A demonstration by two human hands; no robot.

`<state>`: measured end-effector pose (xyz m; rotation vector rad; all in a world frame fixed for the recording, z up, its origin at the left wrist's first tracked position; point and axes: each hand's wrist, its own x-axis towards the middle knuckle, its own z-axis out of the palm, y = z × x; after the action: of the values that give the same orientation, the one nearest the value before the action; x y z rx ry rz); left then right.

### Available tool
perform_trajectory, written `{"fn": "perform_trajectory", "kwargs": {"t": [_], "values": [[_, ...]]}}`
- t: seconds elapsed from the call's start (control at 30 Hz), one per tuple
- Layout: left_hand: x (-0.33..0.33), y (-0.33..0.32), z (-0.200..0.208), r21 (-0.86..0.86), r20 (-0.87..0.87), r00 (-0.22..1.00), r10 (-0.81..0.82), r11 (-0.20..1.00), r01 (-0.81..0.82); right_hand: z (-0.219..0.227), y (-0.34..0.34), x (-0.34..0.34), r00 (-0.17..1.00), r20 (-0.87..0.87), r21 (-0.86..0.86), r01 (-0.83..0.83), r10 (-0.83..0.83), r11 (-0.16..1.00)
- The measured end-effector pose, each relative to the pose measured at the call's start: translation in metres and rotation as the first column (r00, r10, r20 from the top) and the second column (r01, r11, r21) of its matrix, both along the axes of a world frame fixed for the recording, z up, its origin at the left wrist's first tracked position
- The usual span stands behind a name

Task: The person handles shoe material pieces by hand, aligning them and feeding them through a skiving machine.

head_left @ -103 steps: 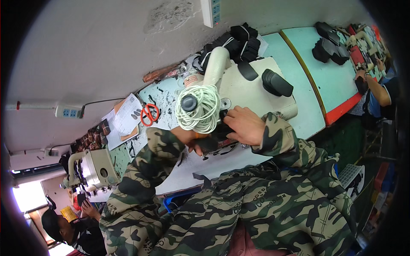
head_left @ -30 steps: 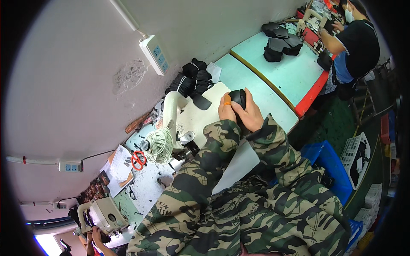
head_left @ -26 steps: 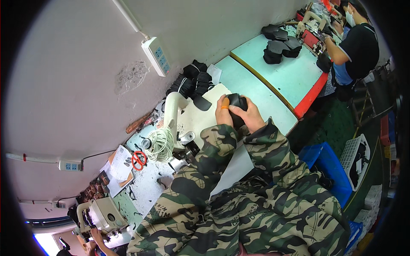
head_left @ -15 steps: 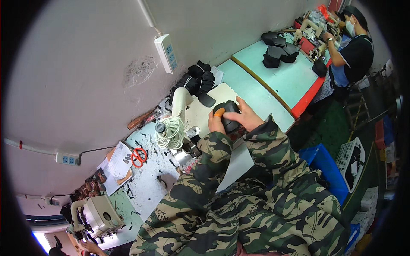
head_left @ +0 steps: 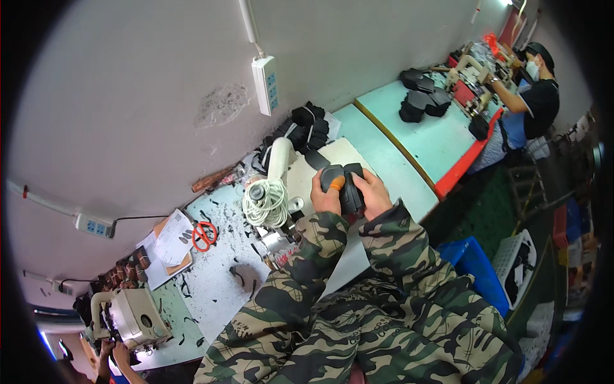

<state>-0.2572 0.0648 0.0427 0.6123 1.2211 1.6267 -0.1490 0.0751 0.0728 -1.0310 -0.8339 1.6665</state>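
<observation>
A thick stack of black curved pieces [head_left: 350, 200] is gripped between my two hands above the pale work board, split by a gap near its top. My left hand [head_left: 327, 197] closes round its left side, an orange finger cover on the thumb. My right hand [head_left: 373, 196] clasps the right side, thumb along the top. What the pieces are made of I cannot tell. Just behind the hands, one loose black piece [head_left: 315, 159] lies on the board [head_left: 345, 153]. Left of them stands a cream machine arm [head_left: 279, 159] with a coil of pale cord [head_left: 265, 203].
Tied black bundles [head_left: 307, 125] lie against the wall. Orange-handled scissors [head_left: 204, 236], papers [head_left: 171, 240] and black scraps cover the left table. A blue crate [head_left: 476, 269] stands at right. Co-workers sit at machines, one far right [head_left: 540, 102], another's hands [head_left: 115, 352] lower left.
My view has shifted slightly. My right thumb has moved from across the stack's middle to its right side, and the gap in the stack shows more plainly. Both hands still hold it.
</observation>
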Motion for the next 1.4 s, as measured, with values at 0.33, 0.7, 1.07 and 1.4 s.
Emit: {"fn": "perform_trajectory", "kwargs": {"t": [0.33,0.7,1.07,1.4], "values": [[0.006,0.019,-0.013,0.036,0.208,0.973,0.100,0.993,-0.109,0.001,0.041,0.014,0.901,0.327,0.270,-0.379,0.286,0.885],[0.032,0.022,-0.007,0.021,-0.462,0.770,0.440,0.874,-0.486,-0.045,0.046,-0.014,0.999,0.048,-0.056,0.018,-0.016,0.998],[-0.012,0.020,-0.017,-0.158,0.168,0.893,0.418,0.905,-0.394,-0.049,0.098,-0.012,0.989,-0.048,-0.044,0.136,-0.138,0.990],[-0.004,0.035,-0.036,0.068,-0.142,0.934,0.329,0.944,-0.322,-0.029,0.053,-0.011,0.844,0.064,0.144,-0.535,0.532,0.832]]}}
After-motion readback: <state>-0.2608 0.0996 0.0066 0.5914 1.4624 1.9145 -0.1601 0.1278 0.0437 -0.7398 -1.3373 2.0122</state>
